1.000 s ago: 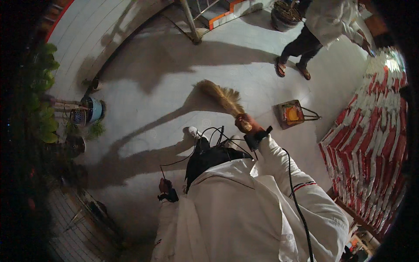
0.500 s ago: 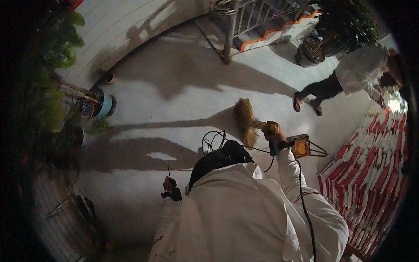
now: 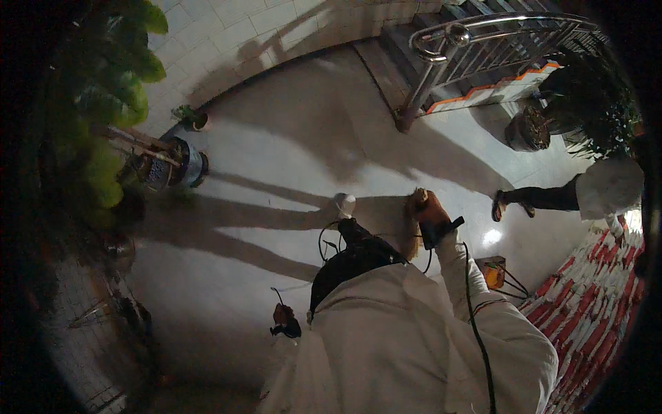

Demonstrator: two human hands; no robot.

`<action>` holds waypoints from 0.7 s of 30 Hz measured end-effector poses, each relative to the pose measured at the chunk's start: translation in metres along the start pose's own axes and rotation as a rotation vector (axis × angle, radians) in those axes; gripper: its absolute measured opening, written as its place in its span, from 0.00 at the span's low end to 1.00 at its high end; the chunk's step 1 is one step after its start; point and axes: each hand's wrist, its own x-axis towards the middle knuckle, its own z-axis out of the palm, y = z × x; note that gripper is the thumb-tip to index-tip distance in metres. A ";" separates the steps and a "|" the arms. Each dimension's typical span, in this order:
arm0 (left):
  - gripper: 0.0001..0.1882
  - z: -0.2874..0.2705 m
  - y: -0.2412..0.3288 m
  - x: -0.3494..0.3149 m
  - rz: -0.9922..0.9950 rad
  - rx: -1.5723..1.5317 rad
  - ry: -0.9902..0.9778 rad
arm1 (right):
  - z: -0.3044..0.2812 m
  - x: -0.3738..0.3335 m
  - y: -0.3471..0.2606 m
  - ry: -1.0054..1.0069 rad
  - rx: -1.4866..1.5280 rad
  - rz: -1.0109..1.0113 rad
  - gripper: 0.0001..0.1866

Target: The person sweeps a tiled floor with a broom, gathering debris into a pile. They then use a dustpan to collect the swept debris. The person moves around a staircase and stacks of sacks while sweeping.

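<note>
My right hand (image 3: pixel 429 212) is closed on a short straw broom, ahead of my body and right of the middle. The broom's tan bristles (image 3: pixel 412 240) hang down beside the hand, partly hidden by it and by my dark clothing. A dark device with a black cable sits at that wrist. My left hand (image 3: pixel 283 315) hangs low at the left, away from any object on the floor. It is small and dim, with a dark device at its wrist, so its fingers are unclear. A pale rounded shape like a shoe (image 3: pixel 345 204) shows past my dark clothing.
Potted plants (image 3: pixel 185 162) line the left wall. A metal railing (image 3: pixel 433 76) and stairs rise at the far right. A person (image 3: pixel 607 186) stands beside red-and-white striped fabric (image 3: pixel 586 290). A small orange-lit box (image 3: pixel 494 274) with thin dark bars stands right of my arm.
The broom has turned, its bristles now hanging nearer my body below the right hand. A pale shoe-like shape has come into sight. The view has shifted, so the surroundings sit differently.
</note>
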 end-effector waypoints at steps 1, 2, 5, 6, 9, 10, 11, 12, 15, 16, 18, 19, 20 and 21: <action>0.19 0.007 0.012 0.005 -0.025 -0.010 -0.156 | 0.005 0.026 -0.015 0.047 -0.019 0.044 0.05; 0.20 0.016 0.027 0.010 -0.102 -0.060 -0.025 | 0.011 0.053 -0.028 0.076 -0.044 0.055 0.06; 0.20 0.049 0.070 0.047 0.109 0.160 0.494 | 0.012 0.123 -0.056 0.020 0.162 0.147 0.06; 0.19 0.060 0.088 0.061 0.174 0.267 0.568 | 0.018 0.141 -0.059 0.041 0.188 0.088 0.06; 0.18 0.094 0.145 0.109 0.097 0.064 -0.208 | 0.016 0.181 -0.045 0.018 0.089 -0.009 0.04; 0.17 0.108 0.162 0.127 0.263 0.425 0.323 | 0.023 0.199 -0.037 0.094 -0.050 -0.034 0.04; 0.18 0.122 0.180 0.146 0.291 0.441 0.306 | 0.022 0.214 -0.031 0.122 -0.162 -0.005 0.05; 0.19 0.137 0.199 0.166 0.301 0.465 0.345 | 0.022 0.229 -0.027 0.158 -0.125 -0.068 0.07; 0.21 0.178 0.259 0.227 0.292 0.503 0.431 | 0.027 0.277 -0.035 0.138 0.068 -0.079 0.13; 0.21 0.189 0.273 0.245 0.278 0.507 0.454 | 0.026 0.286 -0.045 0.140 0.109 -0.077 0.15; 0.21 0.205 0.295 0.281 0.246 0.539 0.542 | 0.022 0.306 -0.064 0.118 0.057 -0.088 0.18; 0.21 0.214 0.308 0.304 0.231 0.556 0.580 | 0.018 0.317 -0.072 0.096 -0.036 -0.104 0.19; 0.21 0.222 0.317 0.316 0.214 0.535 0.581 | 0.015 0.324 -0.081 0.077 -0.117 -0.149 0.20; 0.21 0.233 0.333 0.329 0.195 0.518 0.583 | 0.015 0.340 -0.088 0.077 -0.173 -0.195 0.19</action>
